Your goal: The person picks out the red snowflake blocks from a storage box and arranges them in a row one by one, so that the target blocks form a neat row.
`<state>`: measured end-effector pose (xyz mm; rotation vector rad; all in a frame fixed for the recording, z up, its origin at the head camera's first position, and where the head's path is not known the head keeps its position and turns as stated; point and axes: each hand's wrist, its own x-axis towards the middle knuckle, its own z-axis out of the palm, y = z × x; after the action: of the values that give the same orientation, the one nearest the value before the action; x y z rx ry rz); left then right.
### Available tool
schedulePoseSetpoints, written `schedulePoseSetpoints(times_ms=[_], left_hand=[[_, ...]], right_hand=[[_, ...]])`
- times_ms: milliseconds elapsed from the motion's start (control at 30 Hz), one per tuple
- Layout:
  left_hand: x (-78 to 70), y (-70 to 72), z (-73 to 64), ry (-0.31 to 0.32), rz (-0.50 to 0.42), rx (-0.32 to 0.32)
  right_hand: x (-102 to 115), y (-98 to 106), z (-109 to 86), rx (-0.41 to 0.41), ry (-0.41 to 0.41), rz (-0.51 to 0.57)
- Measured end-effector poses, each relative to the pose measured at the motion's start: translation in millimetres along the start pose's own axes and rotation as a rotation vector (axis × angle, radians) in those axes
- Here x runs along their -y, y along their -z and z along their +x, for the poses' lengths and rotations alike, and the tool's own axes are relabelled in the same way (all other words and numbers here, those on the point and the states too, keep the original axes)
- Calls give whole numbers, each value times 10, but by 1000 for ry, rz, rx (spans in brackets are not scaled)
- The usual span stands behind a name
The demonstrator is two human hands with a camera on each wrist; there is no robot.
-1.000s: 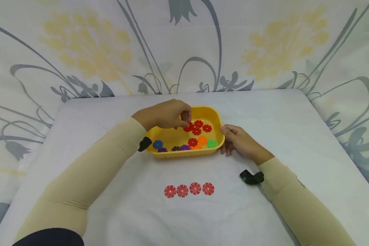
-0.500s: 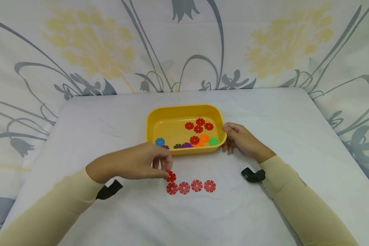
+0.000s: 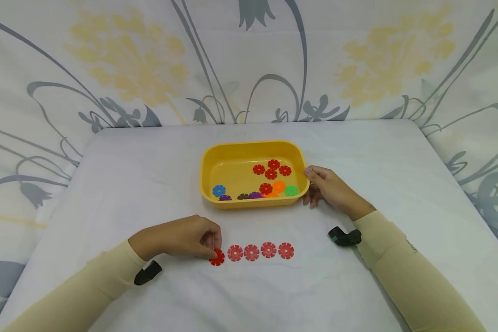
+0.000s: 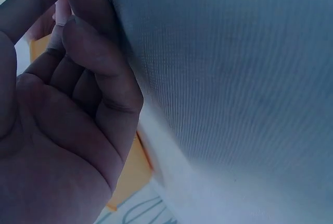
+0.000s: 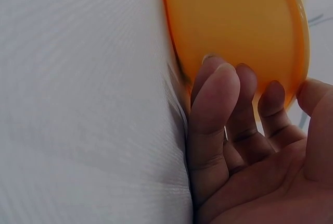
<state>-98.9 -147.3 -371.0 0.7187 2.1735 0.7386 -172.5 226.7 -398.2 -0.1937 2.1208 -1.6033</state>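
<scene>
My left hand (image 3: 178, 237) pinches a red notched plastic disc (image 3: 218, 258) between thumb and fingers, down at the cloth. To the right of that disc, several matching red discs (image 3: 251, 252) lie in a row. In the left wrist view the fingers of my left hand (image 4: 67, 99) mostly hide the disc. Behind the row stands a shallow yellow plastic tray (image 3: 232, 173). My right hand (image 3: 334, 191) grips the tray at its right end. The right wrist view shows the thumb at the rim and curled fingertips against the tray's outer wall (image 5: 234, 21).
Inside the tray lie more red discs (image 3: 271, 174), a blue disc (image 3: 219, 190), a green disc (image 3: 291, 191), and orange, purple and dark ones along the near wall. White cloth (image 3: 249, 295) covers the table. A flower-print curtain (image 3: 249, 60) hangs behind.
My left hand has come out of the tray toward me with a red disc and brought it to the row's left end. My right hand has stayed on the tray.
</scene>
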Motion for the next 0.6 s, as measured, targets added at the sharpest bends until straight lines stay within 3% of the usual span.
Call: schedulePoseSetpoints(times_ms=[300, 600], left_hand=[[-6, -23, 21, -10, 22, -14], [-1, -34, 40, 20, 62, -37]], right_hand=[[13, 6, -14, -13, -4, -9], [-5, -4, -19, -4, 7, 7]])
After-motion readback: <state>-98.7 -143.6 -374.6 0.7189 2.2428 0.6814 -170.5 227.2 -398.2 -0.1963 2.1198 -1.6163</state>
